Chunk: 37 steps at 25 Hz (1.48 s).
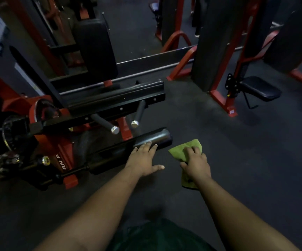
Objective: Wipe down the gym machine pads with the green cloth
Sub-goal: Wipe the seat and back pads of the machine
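Our left hand lies flat with straight fingers on the near end of a black roller pad low on the red-and-black gym machine, while our right hand grips the green cloth, bunched under curled fingers just beside the pad's end and apart from it, above the dark floor. The head view also shows a larger black back pad upright behind the frame and a small seat on a neighbouring machine. We judge the wipe of this roller is about to begin: we should bring the cloth onto the pad, steady the roller with the left hand so it does not spin, and sweep along its full length, then round its underside.
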Tool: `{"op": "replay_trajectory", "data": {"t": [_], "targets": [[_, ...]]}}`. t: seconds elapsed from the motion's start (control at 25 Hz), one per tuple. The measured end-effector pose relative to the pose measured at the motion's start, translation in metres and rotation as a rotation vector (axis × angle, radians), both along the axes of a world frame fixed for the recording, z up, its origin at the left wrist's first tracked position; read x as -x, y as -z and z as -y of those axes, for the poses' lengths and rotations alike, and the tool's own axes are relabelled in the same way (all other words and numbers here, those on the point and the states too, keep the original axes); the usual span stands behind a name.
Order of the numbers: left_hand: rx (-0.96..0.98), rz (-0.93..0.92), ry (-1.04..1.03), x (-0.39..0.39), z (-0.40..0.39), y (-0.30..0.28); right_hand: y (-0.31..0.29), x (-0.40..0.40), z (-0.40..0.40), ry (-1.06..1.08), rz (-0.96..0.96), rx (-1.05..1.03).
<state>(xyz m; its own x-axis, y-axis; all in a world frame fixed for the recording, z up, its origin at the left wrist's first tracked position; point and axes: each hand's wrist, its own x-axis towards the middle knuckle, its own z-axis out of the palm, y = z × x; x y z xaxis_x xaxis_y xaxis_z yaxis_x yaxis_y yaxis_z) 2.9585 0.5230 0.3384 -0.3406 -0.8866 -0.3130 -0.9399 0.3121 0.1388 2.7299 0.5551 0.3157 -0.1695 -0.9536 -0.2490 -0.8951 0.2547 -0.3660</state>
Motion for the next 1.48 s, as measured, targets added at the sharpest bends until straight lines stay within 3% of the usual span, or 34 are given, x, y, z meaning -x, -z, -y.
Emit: {"op": "replay_trajectory", "data": {"t": [0.24,0.48,0.8,0.92,1.08,1.28,1.48], "targets": [[0.153,-0.034,-0.113,0.024,0.065,-0.032,-0.036,0.037,0.082,-0.094,0.01,0.106],[0.293,-0.044,-0.334,0.016,0.154,-0.027,-0.063,0.029,0.202,-0.28,-0.016,0.238],[0.223,-0.055,-0.661,0.006,0.23,-0.016,-0.097,-0.008,0.34,-0.621,-0.072,0.36],[0.212,-0.042,-0.813,0.009,0.239,-0.008,-0.095,-0.026,0.39,-0.842,-0.202,0.414],[0.16,-0.008,-1.028,0.012,0.245,0.005,-0.065,-0.046,0.44,-1.159,-0.396,0.25],[0.137,0.041,-1.234,0.029,0.246,0.012,-0.048,-0.063,0.47,-1.392,-0.326,0.191],[0.183,0.073,-1.283,0.031,0.25,0.014,-0.047,-0.155,0.49,-1.551,-0.168,0.097]]}}
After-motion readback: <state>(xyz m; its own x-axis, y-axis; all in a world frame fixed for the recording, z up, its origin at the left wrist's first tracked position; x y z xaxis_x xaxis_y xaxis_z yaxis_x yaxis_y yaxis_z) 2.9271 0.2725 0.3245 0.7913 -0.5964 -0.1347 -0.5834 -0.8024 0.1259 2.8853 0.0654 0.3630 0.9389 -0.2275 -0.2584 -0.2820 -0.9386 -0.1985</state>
